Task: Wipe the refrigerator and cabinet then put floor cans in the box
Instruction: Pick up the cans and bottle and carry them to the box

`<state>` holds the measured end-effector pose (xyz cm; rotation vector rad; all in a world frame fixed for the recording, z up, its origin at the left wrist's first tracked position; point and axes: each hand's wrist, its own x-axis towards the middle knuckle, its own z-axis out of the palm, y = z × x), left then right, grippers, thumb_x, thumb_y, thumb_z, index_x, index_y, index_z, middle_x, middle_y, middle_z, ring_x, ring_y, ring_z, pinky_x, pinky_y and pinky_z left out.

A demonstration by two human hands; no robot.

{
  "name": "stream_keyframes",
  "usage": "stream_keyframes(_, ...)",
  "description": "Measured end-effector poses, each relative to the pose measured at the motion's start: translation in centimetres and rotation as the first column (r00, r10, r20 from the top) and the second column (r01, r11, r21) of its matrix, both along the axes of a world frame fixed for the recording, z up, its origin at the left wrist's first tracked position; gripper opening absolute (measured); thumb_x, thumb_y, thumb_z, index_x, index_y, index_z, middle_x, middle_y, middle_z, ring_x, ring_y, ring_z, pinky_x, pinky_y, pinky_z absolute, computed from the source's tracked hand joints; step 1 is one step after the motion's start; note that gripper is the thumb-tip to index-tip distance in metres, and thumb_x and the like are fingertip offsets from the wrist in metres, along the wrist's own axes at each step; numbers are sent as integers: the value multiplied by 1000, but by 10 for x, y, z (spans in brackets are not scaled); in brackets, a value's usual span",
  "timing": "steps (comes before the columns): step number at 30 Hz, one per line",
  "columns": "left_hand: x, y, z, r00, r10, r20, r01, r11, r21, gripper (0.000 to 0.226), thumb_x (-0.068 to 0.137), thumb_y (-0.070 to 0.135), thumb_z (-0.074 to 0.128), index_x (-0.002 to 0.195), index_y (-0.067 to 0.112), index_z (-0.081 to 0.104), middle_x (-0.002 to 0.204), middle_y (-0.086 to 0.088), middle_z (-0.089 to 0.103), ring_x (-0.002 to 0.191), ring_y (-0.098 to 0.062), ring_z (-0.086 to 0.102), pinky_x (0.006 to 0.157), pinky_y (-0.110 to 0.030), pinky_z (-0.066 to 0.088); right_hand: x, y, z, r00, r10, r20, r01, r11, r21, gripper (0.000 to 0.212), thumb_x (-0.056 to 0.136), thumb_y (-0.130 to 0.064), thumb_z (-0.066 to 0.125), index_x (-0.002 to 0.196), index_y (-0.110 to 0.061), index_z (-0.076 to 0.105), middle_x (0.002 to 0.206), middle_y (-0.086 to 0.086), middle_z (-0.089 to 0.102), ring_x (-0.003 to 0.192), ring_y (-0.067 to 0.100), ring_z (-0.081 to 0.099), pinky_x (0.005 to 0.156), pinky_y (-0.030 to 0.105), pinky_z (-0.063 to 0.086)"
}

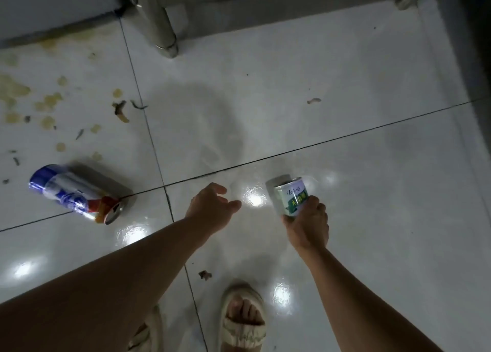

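- The right hand (308,225) grips a small can with a green and white label (291,196). The fingers are closed around its lower part, and the can is tilted, with its top pointing away from the person. It seems to be lifted a little above the tile floor (345,99), probably so it can be carried to the box.
- The left hand (212,205) holds nothing. Its fingers are loosely spread and a little curled, above the floor between the two cans. I think it is free to take the next can.
- A taller blue and white can (77,192) lies on its side on the floor, well to the left of the left hand, with its top end pointing toward the person. It is not yet picked up.
- I cannot see inside either can, so I cannot tell if they are empty or full.
- The box is not in view, so the place where the cans must go is unknown here.
- Yellow stains and small bits of dirt (47,101) are on the tiles at the left. A metal leg (162,27) stands at the top.
- The person's foot in a sandal (244,317) is at the bottom.
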<state>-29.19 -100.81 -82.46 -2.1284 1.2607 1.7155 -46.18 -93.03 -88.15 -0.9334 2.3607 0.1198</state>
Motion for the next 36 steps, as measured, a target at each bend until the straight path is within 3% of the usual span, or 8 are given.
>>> stream_keyframes(6, 62, -8, 47, 985, 174, 6, -174, 985, -14, 43, 82, 31, 67, 121, 19, 53, 114, -2, 66, 105, -23, 60, 92, -38, 50, 74, -37, 57, 991, 121, 57, -119, 992, -36, 60, 77, -32, 72, 120, -3, 42, 118, 16, 53, 106, 33, 54, 82, 37, 47)
stream_keyframes(11, 132, -9, 59, 942, 327, 79, -319, 943, -91, 44, 82, 30, 67, 121, 18, 52, 106, 0, 63, 93, -16, 56, 83, -32, 49, 151, -68, 84, 961, 245, 131, -235, 968, -86, 62, 77, -34, 71, 122, -4, 42, 117, 14, 54, 104, 29, 55, 83, 38, 52)
stream_keyframes(15, 182, -7, 45, 833, 502, 233, -467, 864, -190, 45, 82, 28, 65, 121, 16, 46, 109, -10, 60, 95, -29, 55, 81, -34, 48, 205, -83, 81, 929, 320, 186, -301, 946, -123, 60, 76, -32, 71, 120, -4, 42, 115, 15, 55, 101, 30, 57, 83, 43, 53)
stream_keyframes(19, 209, -6, 8, 723, 622, 301, -578, 783, -229, 61, 79, 34, 67, 127, 11, 39, 121, -16, 56, 112, -34, 53, 94, -42, 46, 238, -90, 60, 879, 437, 190, -411, 897, -165, 68, 76, -35, 74, 127, -6, 39, 118, 12, 54, 102, 24, 57, 81, 37, 55)
stream_keyframes(26, 219, -11, -65, 615, 755, 229, -702, 656, -277, 73, 76, 33, 70, 130, 7, 28, 125, -18, 43, 115, -36, 47, 99, -48, 43, 257, -96, 13, 829, 548, 113, -518, 827, -217, 70, 76, -37, 75, 128, -7, 39, 119, 12, 53, 104, 22, 56, 77, 29, 51)
stream_keyframes(30, 223, -15, -94, 543, 829, 136, -784, 558, -271, 76, 75, 26, 73, 131, 12, 23, 122, -17, 47, 108, -34, 53, 93, -46, 48, 255, -98, -3, 799, 598, 58, -566, 782, -261, 69, 75, -36, 76, 127, -7, 40, 119, 11, 54, 104, 21, 56, 77, 27, 49)
stream_keyframes(33, 224, -17, -98, 532, 838, 117, -797, 543, -263, 72, 74, 24, 73, 127, 11, 25, 119, -17, 51, 100, -32, 57, 86, -40, 51, 251, -104, -5, 789, 614, 37, -588, 770, -249, 70, 75, -36, 75, 128, -8, 39, 120, 11, 53, 104, 22, 55, 77, 28, 49)
stream_keyframes(36, 225, -17, -86, 526, 841, 130, -808, 542, -233, 70, 71, 24, 76, 121, 9, 29, 119, -18, 52, 105, -35, 57, 91, -48, 50, 249, -109, 6, 799, 599, 42, -577, 785, -226, 69, 75, -36, 75, 127, -8, 39, 119, 11, 53, 104, 23, 55, 77, 30, 49)
